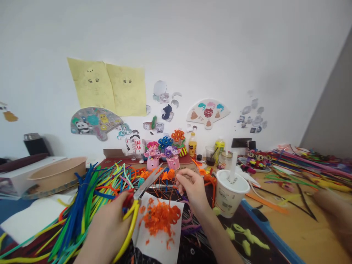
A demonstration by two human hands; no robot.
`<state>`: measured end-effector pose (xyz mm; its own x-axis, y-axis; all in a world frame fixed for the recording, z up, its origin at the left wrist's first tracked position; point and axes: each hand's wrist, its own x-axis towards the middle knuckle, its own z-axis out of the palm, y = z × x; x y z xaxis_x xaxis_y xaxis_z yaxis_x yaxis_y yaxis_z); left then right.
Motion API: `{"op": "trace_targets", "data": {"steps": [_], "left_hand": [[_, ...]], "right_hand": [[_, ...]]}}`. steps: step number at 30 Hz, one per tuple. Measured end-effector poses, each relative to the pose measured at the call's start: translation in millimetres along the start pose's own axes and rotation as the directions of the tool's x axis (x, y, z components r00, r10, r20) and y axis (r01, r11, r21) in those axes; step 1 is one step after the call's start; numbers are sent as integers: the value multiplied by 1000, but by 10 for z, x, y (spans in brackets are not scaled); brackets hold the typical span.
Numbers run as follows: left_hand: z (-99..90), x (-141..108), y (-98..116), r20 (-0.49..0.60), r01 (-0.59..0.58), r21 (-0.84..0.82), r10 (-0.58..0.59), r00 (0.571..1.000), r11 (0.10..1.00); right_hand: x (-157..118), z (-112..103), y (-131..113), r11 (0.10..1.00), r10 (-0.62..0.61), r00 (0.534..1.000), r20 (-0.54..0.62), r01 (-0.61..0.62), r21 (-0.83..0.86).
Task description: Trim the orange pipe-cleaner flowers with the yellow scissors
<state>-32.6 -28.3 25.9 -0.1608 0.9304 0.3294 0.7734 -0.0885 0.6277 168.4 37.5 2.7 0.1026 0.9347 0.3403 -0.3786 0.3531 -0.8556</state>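
Note:
My left hand (pixel 110 223) is closed around a pair of scissors (pixel 147 181) with yellow and red handles. The blades stand a little apart and point up and to the right. Opposite them, my right hand (pixel 191 187) has its thumb and fingers pinched together, beside a small orange fuzzy piece (pixel 171 174); what sits between the fingertips is too small to make out. Below both hands lies a white paper sheet (pixel 143 238), carrying a heap of orange fuzzy clippings (pixel 161 218).
Bundles of coloured pipe cleaners (pixel 79 205) spread on the left. A lidded cup with a straw (pixel 229 196) stands close to my right forearm. Potted fuzzy flowers (pixel 172 161) and bottles (pixel 193 146) line the wall. Another person's blurred hand (pixel 330 205) is at far right.

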Motion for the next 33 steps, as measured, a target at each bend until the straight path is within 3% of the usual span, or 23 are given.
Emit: {"op": "trace_targets", "data": {"steps": [3, 6, 9, 14, 17, 19, 25, 29, 33], "left_hand": [[312, 63, 218, 146, 22, -312, 25, 989, 950], [548, 87, 416, 177, 60, -492, 32, 984, 869], [659, 117, 489, 180, 87, -592, 26, 983, 801], [683, 250, 475, 179, 147, -711, -24, 984, 687], [650, 344, 501, 182, 179, -754, -61, 981, 632], [626, 391, 524, 186, 201, -774, -88, 979, 601], [616, 440, 482, 199, 249, -810, -150, 968, 531], [633, 499, 353, 182, 246, -833, -175, 968, 496], [601, 617, 214, 143, 221, -862, -200, 969, 456]], "right_hand": [[-19, 25, 24, 1000, 27, 1000, 0, -27, -2], [-23, 29, 49, 999, 45, 999, 11, -45, 0], [1, -3, 56, 998, 55, 998, 20, -55, 1], [39, -51, 2, 993, 117, 986, 122, -118, 5], [27, -40, 2, 962, 253, 896, 365, -273, 2], [15, -38, 49, 949, 273, 834, 480, -315, 8], [28, -131, 220, 931, 344, 820, 458, -361, -54], [36, -147, 187, 921, 384, 817, 430, -371, -119], [25, -112, 141, 932, 362, 843, 397, -313, -185]]}}
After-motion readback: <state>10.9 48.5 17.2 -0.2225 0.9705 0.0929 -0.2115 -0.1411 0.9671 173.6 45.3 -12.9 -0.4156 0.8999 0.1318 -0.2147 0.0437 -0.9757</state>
